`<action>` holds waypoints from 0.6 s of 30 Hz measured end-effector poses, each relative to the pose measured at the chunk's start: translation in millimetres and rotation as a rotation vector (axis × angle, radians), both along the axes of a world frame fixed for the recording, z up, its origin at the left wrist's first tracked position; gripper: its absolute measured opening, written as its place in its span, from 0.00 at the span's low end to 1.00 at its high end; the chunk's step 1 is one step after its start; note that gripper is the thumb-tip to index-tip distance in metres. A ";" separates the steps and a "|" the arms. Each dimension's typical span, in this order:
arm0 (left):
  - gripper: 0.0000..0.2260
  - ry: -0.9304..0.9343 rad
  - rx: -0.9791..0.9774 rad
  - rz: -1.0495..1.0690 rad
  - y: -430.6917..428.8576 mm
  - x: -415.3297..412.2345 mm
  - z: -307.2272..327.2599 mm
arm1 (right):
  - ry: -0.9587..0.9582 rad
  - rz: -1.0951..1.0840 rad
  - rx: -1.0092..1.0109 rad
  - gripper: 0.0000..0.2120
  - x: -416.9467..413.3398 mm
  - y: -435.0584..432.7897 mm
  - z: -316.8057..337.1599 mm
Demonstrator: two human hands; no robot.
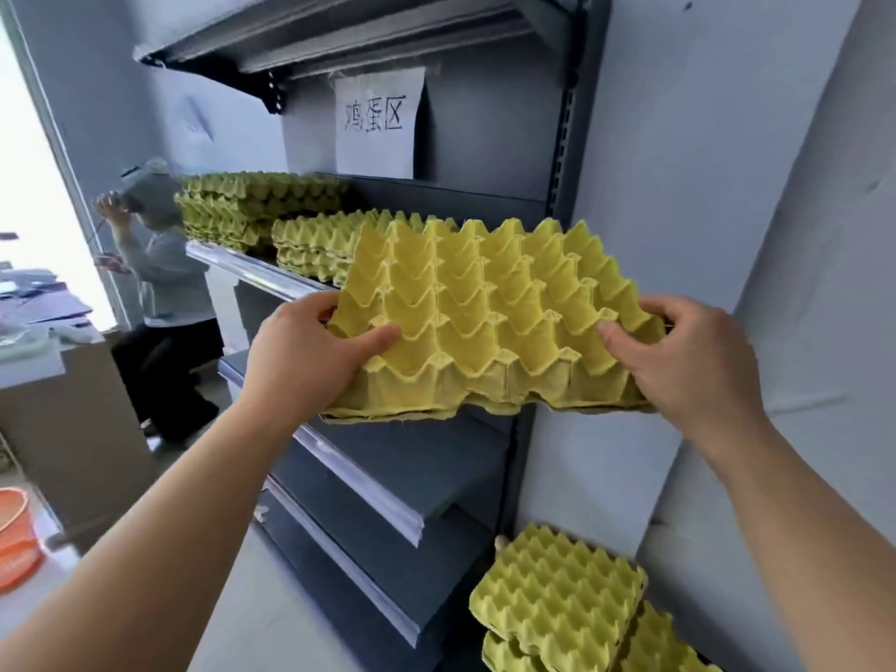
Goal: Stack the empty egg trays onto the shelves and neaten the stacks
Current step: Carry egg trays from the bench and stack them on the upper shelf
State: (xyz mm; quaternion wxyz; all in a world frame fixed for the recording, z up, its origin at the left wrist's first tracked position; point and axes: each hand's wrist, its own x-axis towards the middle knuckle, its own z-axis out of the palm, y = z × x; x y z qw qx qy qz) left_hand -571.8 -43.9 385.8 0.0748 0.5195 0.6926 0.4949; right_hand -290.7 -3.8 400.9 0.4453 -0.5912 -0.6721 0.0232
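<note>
Left hand [310,349] grips the near-left corner of a small stack of yellow egg trays [489,312], thumb pressed into a cup. Right hand [688,354] grips the near-right edge likewise. Held trays sit level in front of the middle shelf [252,271], near a shelved stack [310,244]; a taller stack [242,206] lies further left. More trays [557,594] lie low at right.

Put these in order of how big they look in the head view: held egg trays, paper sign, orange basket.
1. held egg trays, closest to the camera
2. paper sign
3. orange basket, but the picture edge cuts it off
</note>
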 end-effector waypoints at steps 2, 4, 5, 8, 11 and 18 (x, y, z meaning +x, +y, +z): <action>0.16 0.004 0.007 -0.003 12.5 -34.1 13.4 | 0.016 0.006 0.003 0.21 -34.4 12.2 8.6; 0.16 0.018 0.007 -0.009 27.3 -63.9 24.7 | 0.009 -0.001 -0.014 0.24 -64.6 26.5 16.3; 0.18 0.025 0.004 -0.010 36.1 -78.5 28.8 | 0.010 -0.004 -0.019 0.25 -78.6 34.2 20.4; 0.31 0.018 0.002 0.004 66.8 -118.9 38.3 | 0.019 0.001 -0.010 0.19 -116.3 58.0 33.4; 0.37 -0.010 0.016 -0.001 99.6 -152.7 46.0 | 0.006 0.004 0.010 0.18 -149.7 83.3 45.4; 0.36 -0.064 0.022 -0.044 185.7 -214.0 65.6 | -0.045 -0.055 0.069 0.23 -209.5 158.1 63.3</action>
